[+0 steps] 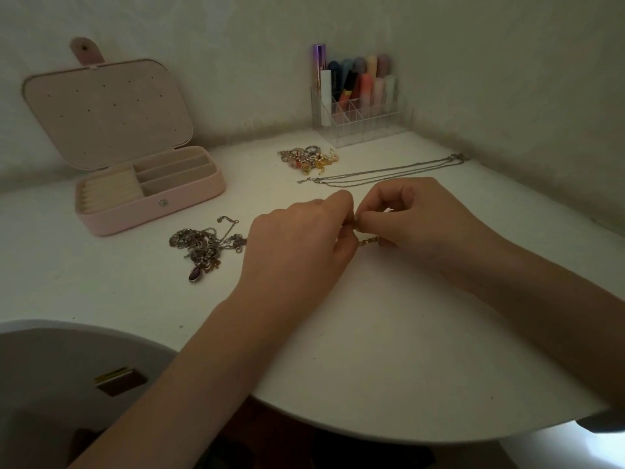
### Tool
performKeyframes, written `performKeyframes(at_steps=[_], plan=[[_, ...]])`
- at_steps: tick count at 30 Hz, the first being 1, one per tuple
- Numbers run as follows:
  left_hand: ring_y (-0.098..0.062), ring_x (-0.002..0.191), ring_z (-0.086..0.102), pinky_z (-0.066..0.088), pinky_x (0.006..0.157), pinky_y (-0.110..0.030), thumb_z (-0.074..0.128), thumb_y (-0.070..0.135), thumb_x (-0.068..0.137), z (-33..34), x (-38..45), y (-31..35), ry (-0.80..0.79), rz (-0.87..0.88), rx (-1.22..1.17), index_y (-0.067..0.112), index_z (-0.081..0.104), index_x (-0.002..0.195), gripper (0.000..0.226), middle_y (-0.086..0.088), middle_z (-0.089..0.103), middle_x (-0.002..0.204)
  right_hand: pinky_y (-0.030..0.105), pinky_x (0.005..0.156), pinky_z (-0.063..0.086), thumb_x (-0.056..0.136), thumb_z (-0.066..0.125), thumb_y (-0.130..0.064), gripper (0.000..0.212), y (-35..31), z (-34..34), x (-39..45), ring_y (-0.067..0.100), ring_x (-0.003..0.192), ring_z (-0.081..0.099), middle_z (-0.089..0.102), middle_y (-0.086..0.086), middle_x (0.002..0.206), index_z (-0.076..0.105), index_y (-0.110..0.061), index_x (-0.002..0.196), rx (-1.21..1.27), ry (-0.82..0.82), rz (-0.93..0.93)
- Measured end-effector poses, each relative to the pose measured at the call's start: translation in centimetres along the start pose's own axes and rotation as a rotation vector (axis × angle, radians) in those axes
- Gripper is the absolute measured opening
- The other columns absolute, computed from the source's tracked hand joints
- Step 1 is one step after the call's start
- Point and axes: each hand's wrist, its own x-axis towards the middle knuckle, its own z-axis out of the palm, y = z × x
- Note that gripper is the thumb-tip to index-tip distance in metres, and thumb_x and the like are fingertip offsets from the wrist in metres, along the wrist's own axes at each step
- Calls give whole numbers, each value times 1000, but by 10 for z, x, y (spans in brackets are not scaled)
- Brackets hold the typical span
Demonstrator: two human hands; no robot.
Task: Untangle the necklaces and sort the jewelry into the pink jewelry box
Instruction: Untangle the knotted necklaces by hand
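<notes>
Far left on the white desk (372, 333) we see the open pink jewelry box (148, 198), its compartments bare, well apart from our hands. Just right of it lies the tangled heap of silver chains with a purple pendant (206, 247), close to our left hand (297, 245). That hand's grip is closed to a fingertip pinch on a short gold chain (366, 241), and our right hand (412, 218) pinches the same piece, fingertips almost touching. The chain hangs between them, running left to right. Beyond, a straightened silver necklace (389, 174) stretches rightward, with a small pile of gold earrings and rings (309, 159) behind. The box lies leftward, nearer the left hand.
</notes>
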Motion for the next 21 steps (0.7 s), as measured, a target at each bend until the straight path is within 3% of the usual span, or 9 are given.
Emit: performKeyframes(at_steps=[5,11,15,21], plan=[[-21,69,52,29,54,-32,43,33,95,1,0,1,-38,-16,3,24,52,98,13,9,31,59,15,52,40,75,66,-15,6,1,0,1,2,49,50,65,6,66,68,-12,71,-4,18,-6],[-22,77,56,32,58,-31,42,33,95,1,1,3,-70,-54,-6,24,51,101,14,8,43,72,13,51,41,73,68,-18,6,2,3,1,-3,47,50,67,0,71,68,-12,71,-74,77,-37],[-18,68,48,25,50,-27,46,35,93,-3,-2,3,-21,-89,-42,26,55,96,13,11,35,60,8,46,38,78,67,-17,9,3,-1,2,-2,42,51,64,-2,67,66,-12,71,-95,130,-35],[-18,67,47,24,53,-32,46,38,94,-5,-3,2,4,-146,-77,27,57,97,16,10,36,60,14,57,49,86,66,-18,7,-2,-2,1,8,53,66,71,-4,83,72,-15,87,28,115,-102]])
